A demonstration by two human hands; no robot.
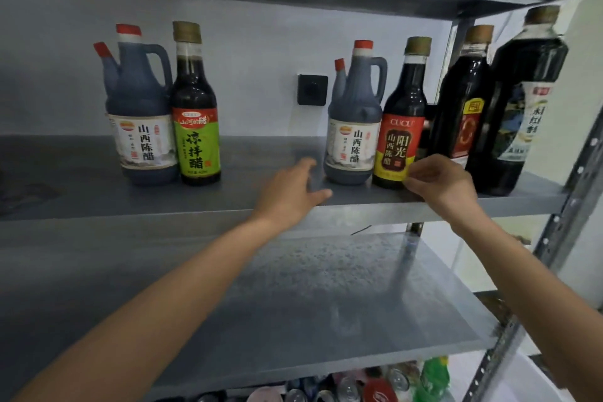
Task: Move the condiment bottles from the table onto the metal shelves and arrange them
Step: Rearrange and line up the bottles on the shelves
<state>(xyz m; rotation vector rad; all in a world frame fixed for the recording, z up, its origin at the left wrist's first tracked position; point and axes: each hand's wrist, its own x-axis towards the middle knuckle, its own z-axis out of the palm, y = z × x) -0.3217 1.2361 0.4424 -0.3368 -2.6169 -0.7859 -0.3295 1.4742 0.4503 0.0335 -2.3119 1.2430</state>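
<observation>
A: What does the writing say?

B: 6 bottles stand on the upper shelf (98,196). At the far left is a red-capped left jug (140,108) with a white label reading 山西陈醋. Touching its right side is the green-label bottle (195,117), which reads 凉拌醋.

A: And the right-hand group?

B: A right jug (354,117) has the same 山西陈醋 label. Beside it is the CUCU bottle (403,127): "CUCU" on red, then 阳光 and 山西陈醋 on a dark panel over yellow. Next is a red-label bottle (463,101) whose print is too small to read. Last is a large dark bottle (525,101); its label is turned away and blurred.

A: Where are the hands?

B: The left hand (290,192) hovers over the shelf's front edge, fingers spread and relaxed, holding nothing. It is just left of the right jug's base; I cannot tell whether it touches. The right hand (440,183) is at the foot of the CUCU bottle, and its curled fingers and thumb pinch the bottle's lower right side.

A: Anything else?

B: A black wall socket (312,89) sits between the 2 groups. A lower shelf (326,303) is beneath, with blurry drink containers (375,385) at the bottom.
</observation>
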